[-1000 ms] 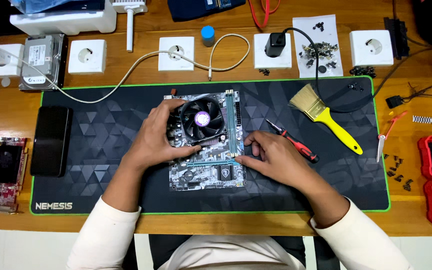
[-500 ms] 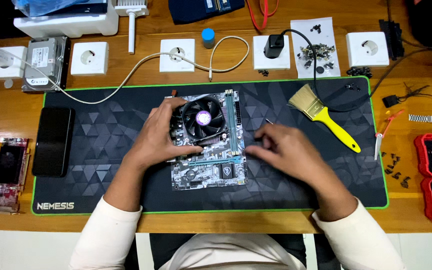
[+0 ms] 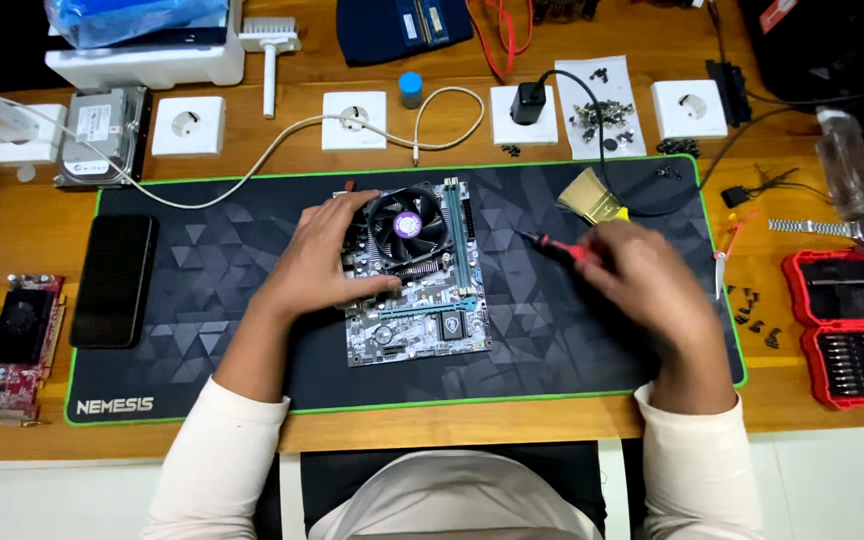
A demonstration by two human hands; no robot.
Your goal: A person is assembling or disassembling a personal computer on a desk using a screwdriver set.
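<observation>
Head view: the left hand [image 3: 327, 255] lies flat on the motherboard [image 3: 414, 272] at the centre of the frame, fingers spread and pressing its left edge beside the round black cooler fan [image 3: 418, 222], while the right hand [image 3: 642, 275], right of centre, has its fingers closed round a red-handled screwdriver [image 3: 557, 247] whose tip points left toward the board but stands apart from it. By the look of it, the step in hand is picking up the tool with the board steadied; bringing the tip onto a screw would call for a careful, upright approach. The board is pale and patterned, with long slots along its right side, resting on the dark green-edged mat [image 3: 202, 290] on the wooden worktop [image 3: 822, 420].
</observation>
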